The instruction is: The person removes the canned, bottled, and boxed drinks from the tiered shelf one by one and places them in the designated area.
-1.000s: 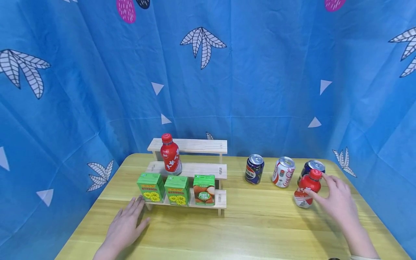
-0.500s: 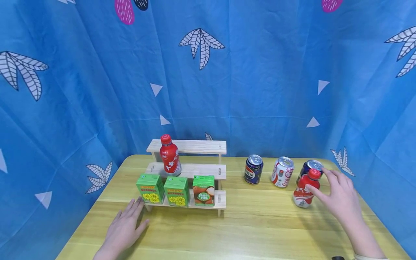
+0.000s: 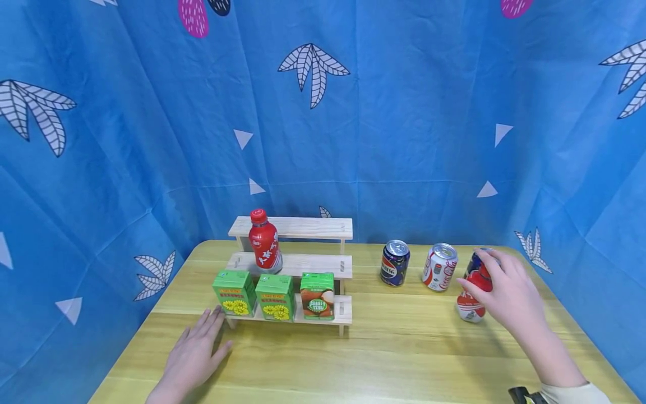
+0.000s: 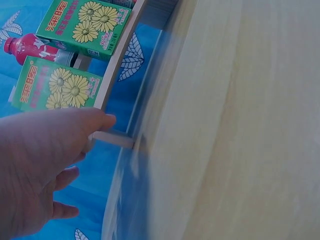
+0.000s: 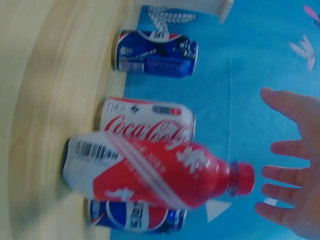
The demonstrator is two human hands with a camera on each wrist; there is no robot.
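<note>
My right hand point(image 3: 515, 294), fingers spread, hovers by the top of a red-and-white bottle point(image 5: 150, 170). In the right wrist view a gap shows between the fingertips and the red cap point(image 5: 245, 178). The bottle stands upright on the table, its cap hidden behind the hand in the head view. My left hand point(image 3: 194, 350) lies with extended fingers at the left front corner of a wooden three-step rack point(image 3: 315, 264). Green drink cartons point(image 3: 275, 297) stand on the rack's lowest step. Another red bottle point(image 3: 264, 244) stands on the middle step, at the left.
Right of the rack, a dark blue Pepsi can point(image 3: 395, 264) and a white Coca-Cola can point(image 3: 439, 268) stand apart. A second blue can point(image 5: 137, 216) is behind the loose bottle, partly hidden. A blue patterned curtain point(image 3: 404, 140) surrounds the wooden table point(image 3: 393, 359).
My right hand has shifted left and forward over the bottle, now covering its cap in the head view. The bottle stays where it was. The left hand has not moved.
</note>
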